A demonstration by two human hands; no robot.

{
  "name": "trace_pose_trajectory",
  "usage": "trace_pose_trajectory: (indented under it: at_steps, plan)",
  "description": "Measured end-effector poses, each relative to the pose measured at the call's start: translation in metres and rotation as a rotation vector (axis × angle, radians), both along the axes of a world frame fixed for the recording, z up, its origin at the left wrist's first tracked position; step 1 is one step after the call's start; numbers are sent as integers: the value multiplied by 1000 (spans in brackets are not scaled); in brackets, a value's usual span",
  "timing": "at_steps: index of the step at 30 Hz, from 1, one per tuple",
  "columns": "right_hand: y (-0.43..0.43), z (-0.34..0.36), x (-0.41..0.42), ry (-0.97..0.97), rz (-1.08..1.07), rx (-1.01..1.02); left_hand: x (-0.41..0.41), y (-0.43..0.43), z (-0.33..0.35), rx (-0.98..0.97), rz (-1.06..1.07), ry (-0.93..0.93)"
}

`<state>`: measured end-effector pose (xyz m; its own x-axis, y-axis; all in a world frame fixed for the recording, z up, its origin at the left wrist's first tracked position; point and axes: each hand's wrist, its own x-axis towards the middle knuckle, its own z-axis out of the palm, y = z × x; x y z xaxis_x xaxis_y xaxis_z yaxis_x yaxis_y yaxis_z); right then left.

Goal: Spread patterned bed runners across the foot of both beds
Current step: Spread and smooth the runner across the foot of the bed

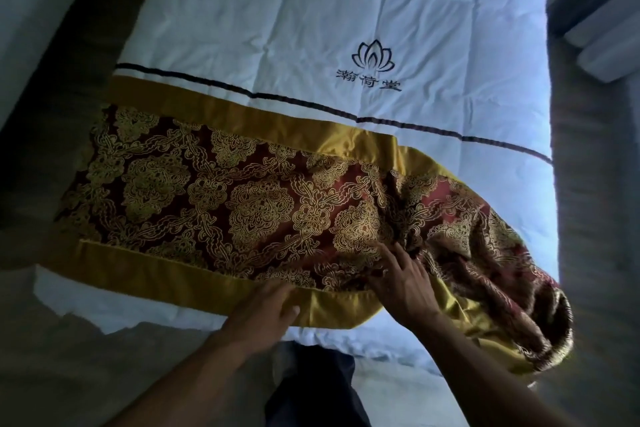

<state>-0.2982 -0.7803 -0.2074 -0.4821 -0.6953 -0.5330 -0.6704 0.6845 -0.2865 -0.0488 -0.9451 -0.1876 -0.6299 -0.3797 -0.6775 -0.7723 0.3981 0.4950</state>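
Left hand (263, 308): fingers laid flat, together, on the runner (214, 191) gold hem.
Right hand (403, 282): fingers splayed, pressed on bunched brocade near the bed (311, 10) foot edge.

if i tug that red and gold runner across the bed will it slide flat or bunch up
Probably floppy: the runner lies flat on the left but is crumpled into folds at its right end. Its gold border looks shiny, so it may slide easily on the white cover. It will likely need smoothing by hand.

Bed runner (242, 198) lies across the bed's (311, 10) foot, right end bunched.
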Motion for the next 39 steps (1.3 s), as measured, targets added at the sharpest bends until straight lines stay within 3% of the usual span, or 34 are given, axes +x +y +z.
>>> trace_pose_trajectory:
  at_steps: [7,14,20,26,28,32,34,37,39]
  plan:
    - [66,8,17,84,-177,-107,-20,46,13,5,-15,173]
    - [163,-19,-10,104,-168,72,-56,114,-14,-19,-244,353]
    - [207,-54,-44,134,-106,212,-88,135,-49,-98,-325,98]
    - [221,-66,-73,274,56,118,-101,149,-71,-249,-375,-100]
    - [226,-62,-82,218,55,47,-105,154,-70,-279,-363,-135]
    - [264,-49,-107,112,-184,-125,-112,160,-56,-396,-261,-100]
    - [293,-35,-119,124,-241,-68,-120,155,-41,-430,-245,-120]
    - [328,-15,-134,154,-144,120,-130,147,-20,-423,-366,-185]
    - [333,-6,-141,139,-119,127,-140,148,-14,-426,-384,-135]
